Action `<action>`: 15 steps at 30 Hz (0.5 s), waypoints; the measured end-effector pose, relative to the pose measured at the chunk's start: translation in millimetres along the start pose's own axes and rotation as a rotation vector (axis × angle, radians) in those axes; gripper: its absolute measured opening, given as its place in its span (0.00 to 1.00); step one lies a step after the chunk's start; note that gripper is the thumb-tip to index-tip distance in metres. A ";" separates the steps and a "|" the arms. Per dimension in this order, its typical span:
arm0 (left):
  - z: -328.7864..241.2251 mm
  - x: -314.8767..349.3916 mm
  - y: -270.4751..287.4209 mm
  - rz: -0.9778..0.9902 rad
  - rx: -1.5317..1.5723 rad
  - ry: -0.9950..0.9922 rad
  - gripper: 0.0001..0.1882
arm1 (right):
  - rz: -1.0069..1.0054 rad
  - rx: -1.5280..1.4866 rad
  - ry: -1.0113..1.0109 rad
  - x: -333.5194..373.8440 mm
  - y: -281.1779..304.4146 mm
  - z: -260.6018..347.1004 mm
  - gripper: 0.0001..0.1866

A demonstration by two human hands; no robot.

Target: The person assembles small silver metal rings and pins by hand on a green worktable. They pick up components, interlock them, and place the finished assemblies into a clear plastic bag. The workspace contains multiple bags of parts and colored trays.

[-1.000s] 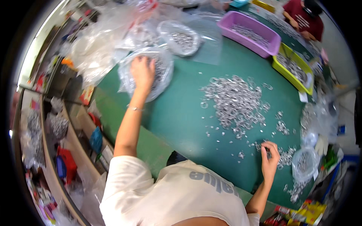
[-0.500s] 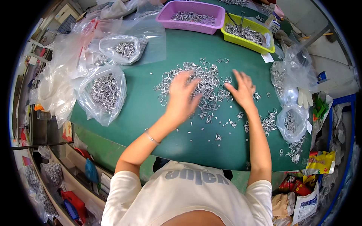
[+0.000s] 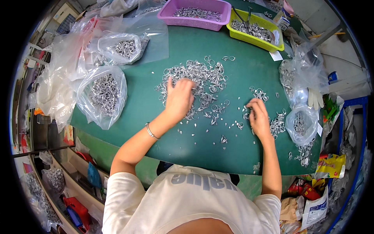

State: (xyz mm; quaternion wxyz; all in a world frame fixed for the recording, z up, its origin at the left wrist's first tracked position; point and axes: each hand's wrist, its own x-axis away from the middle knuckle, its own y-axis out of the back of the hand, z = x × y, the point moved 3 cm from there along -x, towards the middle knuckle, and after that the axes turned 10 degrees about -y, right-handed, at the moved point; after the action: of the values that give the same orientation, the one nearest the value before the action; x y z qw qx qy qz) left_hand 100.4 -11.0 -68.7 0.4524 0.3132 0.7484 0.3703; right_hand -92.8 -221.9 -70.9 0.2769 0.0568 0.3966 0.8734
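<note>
A loose heap of silver metal rings [image 3: 198,72] lies on the green tabletop in front of me. My left hand [image 3: 179,100] is over the heap's near left side, palm down, with fingers bent and partly apart. I make out nothing held in it. Right of the heap, my right hand [image 3: 259,119] has its fingers curled in beside a few loose rings [image 3: 246,116]. Whatever its fingertips may hold is hidden. Just beyond that hand is a small cluster of rings [image 3: 260,94], and another small pile [image 3: 277,124] sits to its right.
Tiny silver bits [image 3: 213,121] are scattered nearer me. Ring-filled plastic bags stand left [image 3: 103,95] and right [image 3: 300,126]. At the back are a purple basket [image 3: 194,22] and a yellow-green basket [image 3: 255,43] with pliers [image 3: 246,21]. A white glove [image 3: 314,99] hangs right.
My right hand has drawn back toward me from the heap's right edge, its fingers curling. Some rings now lie closer to the right-hand cluster. My left hand has shifted slightly left.
</note>
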 end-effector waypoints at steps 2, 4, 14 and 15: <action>7.6 2.9 8.4 -0.041 -0.045 -0.008 0.11 | -0.101 0.148 0.014 0.4 11.5 -2.5 0.16; 12.2 7.0 14.5 -0.046 -0.064 0.018 0.10 | -0.196 0.353 0.026 3.8 13.5 8.6 0.15; -50.5 22.4 1.4 0.015 0.263 -0.173 0.17 | 0.020 0.141 0.212 -15.6 -40.6 30.9 0.10; -57.1 23.6 -5.9 0.089 0.232 -0.197 0.17 | 0.042 0.117 0.166 -16.1 -38.2 28.6 0.09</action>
State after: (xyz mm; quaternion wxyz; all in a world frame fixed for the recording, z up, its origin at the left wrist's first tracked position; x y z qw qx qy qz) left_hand 38.4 -10.7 -66.1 0.4672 0.4312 0.7236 0.2685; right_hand -53.3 -191.2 -77.2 0.2209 0.0084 0.4673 0.8560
